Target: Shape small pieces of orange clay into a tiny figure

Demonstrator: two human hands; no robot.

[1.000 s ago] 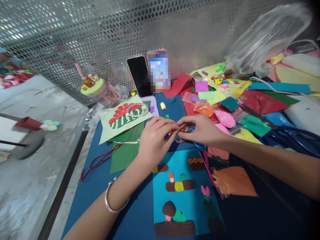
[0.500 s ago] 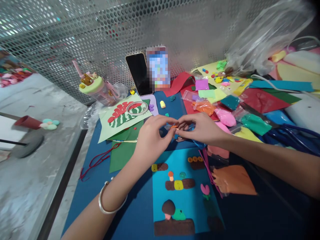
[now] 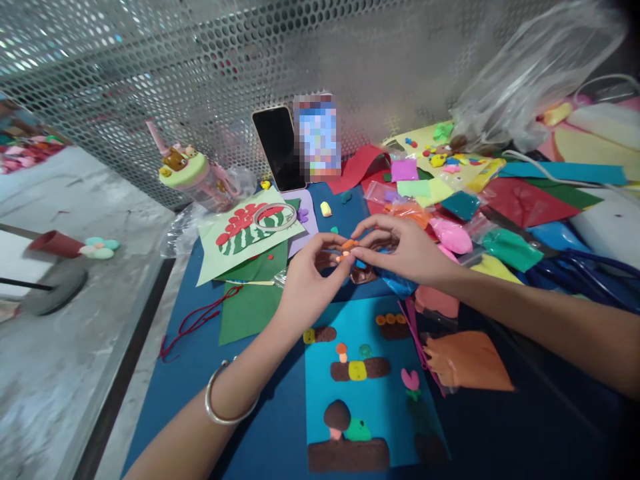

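My left hand (image 3: 313,273) and my right hand (image 3: 400,250) meet above the far edge of a blue card. Between their fingertips they pinch a small clay figure (image 3: 350,245), with orange on top and peach and blue parts; fingers hide much of it. Both hands are closed on it. Under them the blue card (image 3: 325,393) lies flat, bearing clay shapes: brown and yellow blocks, a brown mushroom (image 3: 337,415), a green mound (image 3: 359,429) and a pink tulip (image 3: 411,379). A brown clay packet (image 3: 363,275) rests just below my fingers.
Clay packets, including an orange one (image 3: 470,360) and a green one (image 3: 513,248), crowd the right side. A watermelon picture (image 3: 215,263), a red cord (image 3: 193,325) and a lidded cup (image 3: 190,173) are at left. A black phone (image 3: 280,147) leans on the perforated metal panel (image 3: 395,80).
My right hand has lifted slightly and its fingers have shifted, so more of the orange clay shows. My left hand has moved slightly down and right. The card stays where it was.
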